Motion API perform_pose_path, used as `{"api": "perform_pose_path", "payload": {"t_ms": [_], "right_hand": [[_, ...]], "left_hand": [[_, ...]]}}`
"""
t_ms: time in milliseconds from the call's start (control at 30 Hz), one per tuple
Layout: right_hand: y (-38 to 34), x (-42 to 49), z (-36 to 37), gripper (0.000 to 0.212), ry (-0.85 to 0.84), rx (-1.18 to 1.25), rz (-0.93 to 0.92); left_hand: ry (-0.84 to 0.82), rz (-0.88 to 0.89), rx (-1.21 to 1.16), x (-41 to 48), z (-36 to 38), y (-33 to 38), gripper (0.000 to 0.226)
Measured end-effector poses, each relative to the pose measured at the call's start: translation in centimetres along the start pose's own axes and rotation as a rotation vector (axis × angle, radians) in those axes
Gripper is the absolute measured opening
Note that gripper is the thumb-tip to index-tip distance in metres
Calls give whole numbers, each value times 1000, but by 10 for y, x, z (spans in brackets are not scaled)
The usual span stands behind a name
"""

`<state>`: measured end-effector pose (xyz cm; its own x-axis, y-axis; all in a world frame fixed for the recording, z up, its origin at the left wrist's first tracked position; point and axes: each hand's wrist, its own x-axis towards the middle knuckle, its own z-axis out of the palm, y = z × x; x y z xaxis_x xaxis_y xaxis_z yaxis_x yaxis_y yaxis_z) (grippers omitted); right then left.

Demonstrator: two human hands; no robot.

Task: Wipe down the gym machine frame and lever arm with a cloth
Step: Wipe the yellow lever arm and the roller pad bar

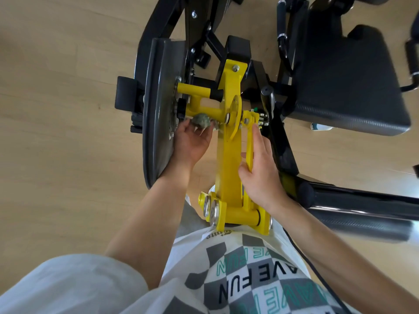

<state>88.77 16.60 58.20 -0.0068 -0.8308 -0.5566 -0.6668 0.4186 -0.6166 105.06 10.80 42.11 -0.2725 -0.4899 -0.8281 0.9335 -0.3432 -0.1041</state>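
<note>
Gap between disc (156, 98) and lever arm (227, 159) narrow (crossbar (195, 89) blocks top).

Just the one view, from my head, tipped steeply down past my chest and facing forward onto the yellow lever arm (227, 159), which runs up the middle. It's close in. My shirt (249, 279) fills the edge below the lever arm, my left hand (192, 141) with the cloth (200, 120) sits just left of it, and my right hand (260, 168) just right. The wide lens bends the wooden floor (56, 132) out left of the lever arm and the black seat pad (353, 87) to its upper right.
</note>
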Motion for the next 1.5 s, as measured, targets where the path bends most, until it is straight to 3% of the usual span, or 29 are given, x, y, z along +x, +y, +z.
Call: {"api": "perform_pose_path", "payload": {"t_ms": [167, 400, 567, 733, 867, 1000, 1067, 1100, 1200, 1333, 1400, 1467, 1500], "right_hand": [[1, 0, 0, 88, -15, 5, 5], [-2, 0, -1, 88, -20, 20, 14], [-2, 0, -2, 88, -31, 36, 23], [1, 0, -1, 88, -33, 41, 24], [1, 0, -1, 89, -34, 34, 21], [1, 0, -1, 89, -27, 31, 24], [1, 0, -1, 88, -20, 32, 18], [2, 1, 0, 89, -17, 32, 14], [3, 1, 1, 88, -6, 30, 5], [5, 1, 2, 89, -6, 39, 0], [5, 1, 2, 89, -6, 43, 3], [5, 1, 1, 89, -11, 47, 7], [5, 1, 2, 89, -14, 47, 9]], "left_hand": [[116, 18, 56, 0, 12, 0, 13], [289, 28, 176, 13, 18, -4, 21], [389, 125, 365, 17, 0, -12, 46], [528, 289, 998, 20, -42, -7, 41], [424, 310, 939, 28, -46, -6, 38], [166, 219, 428, 18, -10, -6, 18], [187, 281, 462, 16, -8, -7, 40], [208, 348, 607, 17, -11, -4, 53], [151, 547, 1067, 14, -24, -6, 31], [105, 504, 1045, 18, -21, -8, 39], [126, 380, 747, 20, -9, -8, 45], [184, 179, 390, 19, 7, -10, 17], [211, 107, 327, 18, 13, -10, 10]]}}
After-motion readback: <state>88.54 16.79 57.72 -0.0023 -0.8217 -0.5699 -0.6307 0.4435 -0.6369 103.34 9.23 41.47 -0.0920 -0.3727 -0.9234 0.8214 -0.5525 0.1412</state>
